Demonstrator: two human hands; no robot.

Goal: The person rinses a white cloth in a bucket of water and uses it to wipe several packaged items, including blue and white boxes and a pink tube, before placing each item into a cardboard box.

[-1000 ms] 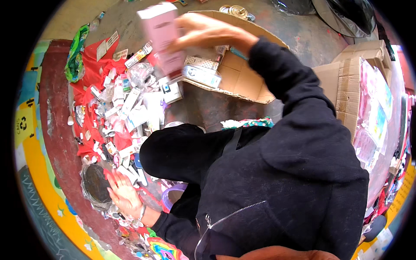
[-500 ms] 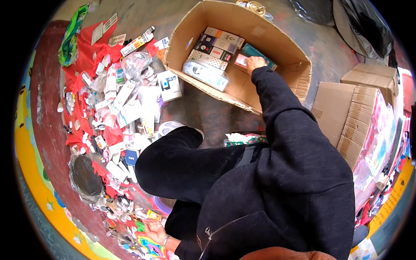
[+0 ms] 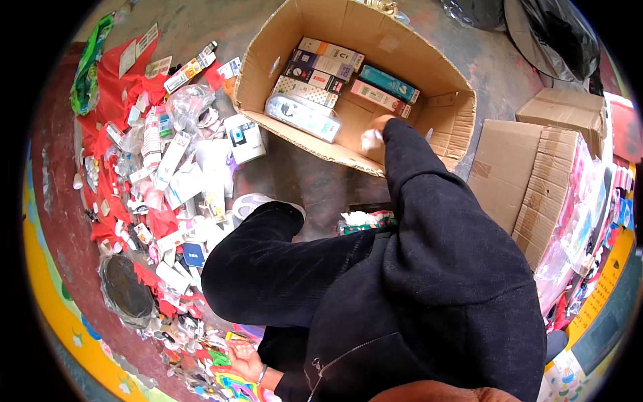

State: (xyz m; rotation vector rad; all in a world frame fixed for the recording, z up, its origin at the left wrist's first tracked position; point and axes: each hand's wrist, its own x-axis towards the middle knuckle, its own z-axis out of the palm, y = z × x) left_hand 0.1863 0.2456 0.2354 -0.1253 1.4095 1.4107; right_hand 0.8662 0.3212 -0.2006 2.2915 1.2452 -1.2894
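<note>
Inside the carton (image 3: pixel 429 67) in the head view, a row of boxes (image 3: pixel 321 63) is lying at the left, with a white pack (image 3: pixel 303 117) sitting at its near end. Farther right, a pink box (image 3: pixel 380 98) is lying alongside a teal box (image 3: pixel 390 84). The right hand (image 3: pixel 376 134) is hovering just nearer the wearer, apart from the pink box; blur is hiding its grip, which cannot be told. The left hand (image 3: pixel 244 362) is lying loosely uncurled near strewn litter (image 3: pixel 194 338).
</note>
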